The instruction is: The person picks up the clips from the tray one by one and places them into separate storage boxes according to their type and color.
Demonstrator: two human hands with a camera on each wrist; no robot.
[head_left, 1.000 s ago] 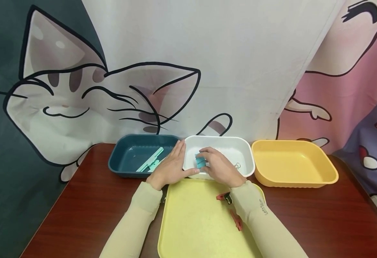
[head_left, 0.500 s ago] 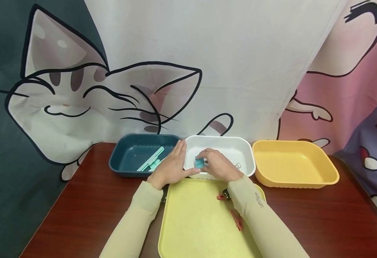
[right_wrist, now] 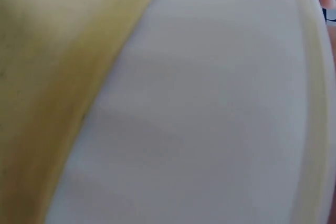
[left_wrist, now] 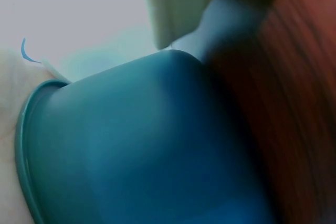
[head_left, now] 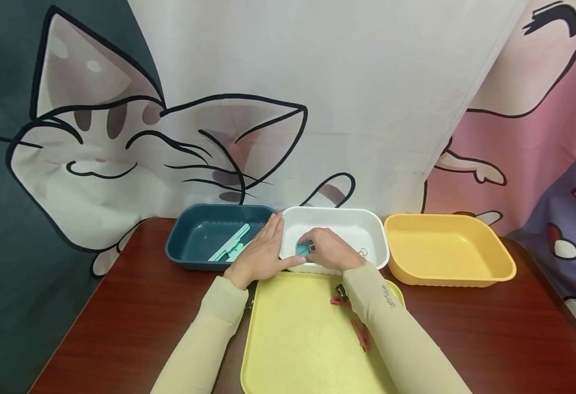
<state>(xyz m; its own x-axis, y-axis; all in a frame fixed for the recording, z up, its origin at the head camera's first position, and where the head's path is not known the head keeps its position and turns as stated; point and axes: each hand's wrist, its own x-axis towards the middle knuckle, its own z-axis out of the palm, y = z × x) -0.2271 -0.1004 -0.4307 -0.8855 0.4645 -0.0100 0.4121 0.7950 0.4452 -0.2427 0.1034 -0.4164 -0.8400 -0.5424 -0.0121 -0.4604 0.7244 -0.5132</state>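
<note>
Inside the white bin [head_left: 361, 219], my right hand [head_left: 334, 250] pinches a light-blue binder clip [head_left: 302, 249] low, near the bin's left end. The fingers hide part of the clip. My left hand [head_left: 260, 256] lies with straight fingers across the meeting rims of the white bin and the teal bin [head_left: 189, 241], its thumb along the white bin's front rim. The left wrist view is filled mostly by the teal bin's outer wall [left_wrist: 115, 140]. In the right wrist view the white bin's outer wall [right_wrist: 199, 108] covers most of the frame.
Mint-green clips [head_left: 230, 243] lie in the teal bin. Thin wire loops [head_left: 363, 253] show in the white bin. A yellow bin [head_left: 450, 251] stands right. On the yellow tray [head_left: 297, 334] are red clips [head_left: 360, 335] and a black clip [head_left: 341, 291], partly behind the right sleeve.
My right hand has moved slightly down and left in the white bin with the blue binder clip, and more of the clip is covered. The left hand has stayed in place.
</note>
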